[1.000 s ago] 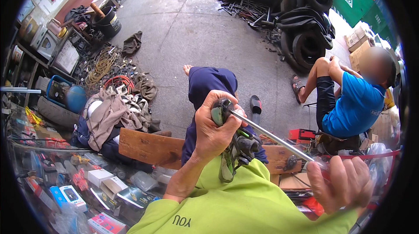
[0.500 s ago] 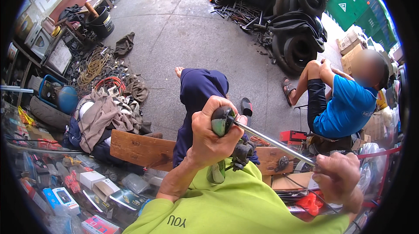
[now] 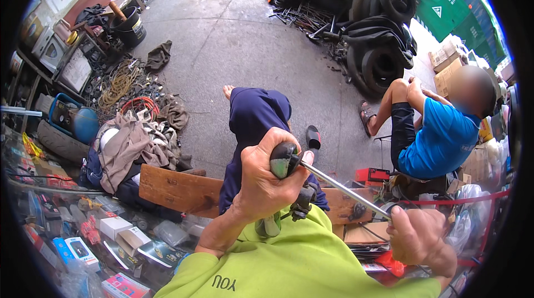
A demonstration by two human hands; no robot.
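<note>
My left hand is wrapped round a rounded black and green part, held above my lap. From it a long, straight metal rod slants down to the right. My right hand is closed round the rod's far end, its thumb lying along it; any handle there is hidden in the fist. Below my left hand, against my yellow-green shirt, hang a green piece and a dark clamp-like part. I cannot make out how these join the held part.
A wooden bench runs under me. Boxed goods crowd the lower left; rags and cables lie beyond. A seated person in a blue shirt is at the right. Tyres are stacked at the back right. A black slipper lies ahead.
My right hand has moved left and slightly down, tilting the rod more steeply. My left hand keeps its grip on the black and green part, nearly in the same place.
</note>
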